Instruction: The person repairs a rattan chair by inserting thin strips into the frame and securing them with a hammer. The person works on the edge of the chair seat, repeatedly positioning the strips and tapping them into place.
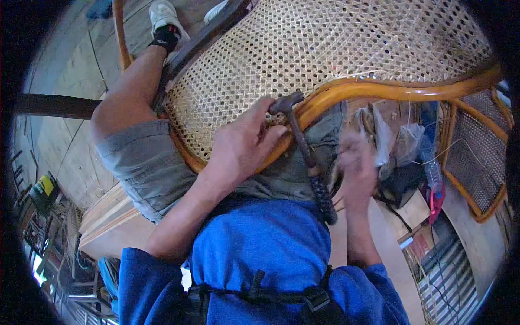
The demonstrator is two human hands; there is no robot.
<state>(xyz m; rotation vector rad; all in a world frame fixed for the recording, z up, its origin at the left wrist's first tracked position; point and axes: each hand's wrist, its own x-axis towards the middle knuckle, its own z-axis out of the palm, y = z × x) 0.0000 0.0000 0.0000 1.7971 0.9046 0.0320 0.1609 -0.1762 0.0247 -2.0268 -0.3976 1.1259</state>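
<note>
A curved rattan chair part (374,89) with an orange-brown rim lies across my lap, filled with woven cane webbing (271,49). On the near part of this webbing rests my left hand (238,138), fingers bent and thumb on the rim. Its fingertips meet the head of a hammer (303,141), but what they grip is hidden. The hammer crosses the rim, its dark wrapped handle slanting down toward my blue shirt. Right of that handle and apart from it is my right hand (357,162), raised and smeared by motion.
Further right stand another rattan frame with woven panels (479,146), a clear plastic bottle (432,170) and plastic bags (382,135). Stacked boards (111,211) lie at left, near a black and yellow container (44,187). Corrugated metal (455,271) is at lower right.
</note>
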